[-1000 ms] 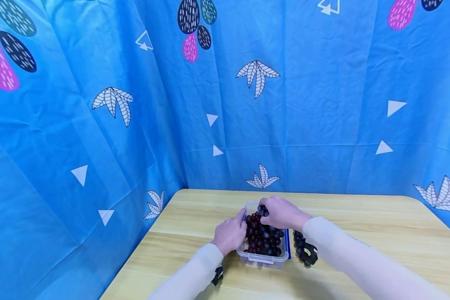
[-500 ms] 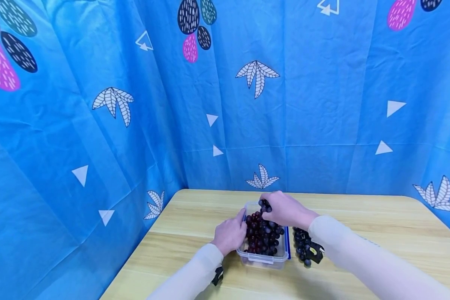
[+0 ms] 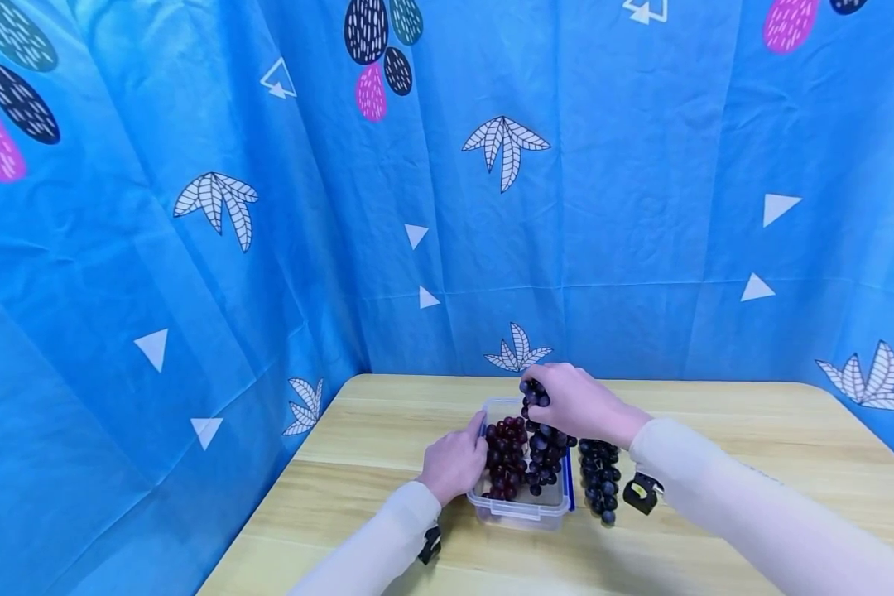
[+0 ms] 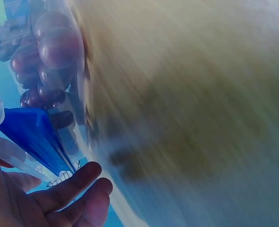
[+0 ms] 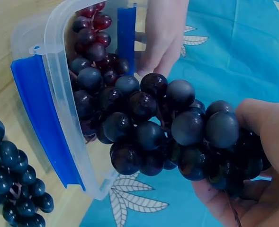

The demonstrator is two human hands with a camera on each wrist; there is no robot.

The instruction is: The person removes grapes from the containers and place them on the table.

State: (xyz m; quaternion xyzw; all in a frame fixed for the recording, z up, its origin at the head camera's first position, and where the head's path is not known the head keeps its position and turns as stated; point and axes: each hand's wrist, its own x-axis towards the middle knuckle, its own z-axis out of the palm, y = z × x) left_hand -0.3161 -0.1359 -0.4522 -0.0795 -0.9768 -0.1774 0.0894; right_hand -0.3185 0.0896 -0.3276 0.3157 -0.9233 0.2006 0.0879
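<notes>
**Black grape bunch [image 3: 545, 451] hung over clear plastic box [image 3: 519, 523]**
Right hand [image 3: 583, 404] curled round the bunch's upper end, likely so the rest dangles. Left hand [image 3: 451, 465], fingers fairly straight, touches the box's left side, probably steadying it. Red grape bunch [image 3: 505, 455] inside.

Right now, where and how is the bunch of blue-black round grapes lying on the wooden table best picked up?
I'd grip the blue-black bunch of round grapes around its middle, probably from above and slightly right: it lies flat, long and narrow, and the clear plastic box with blue clips stands close on its left.
</notes>
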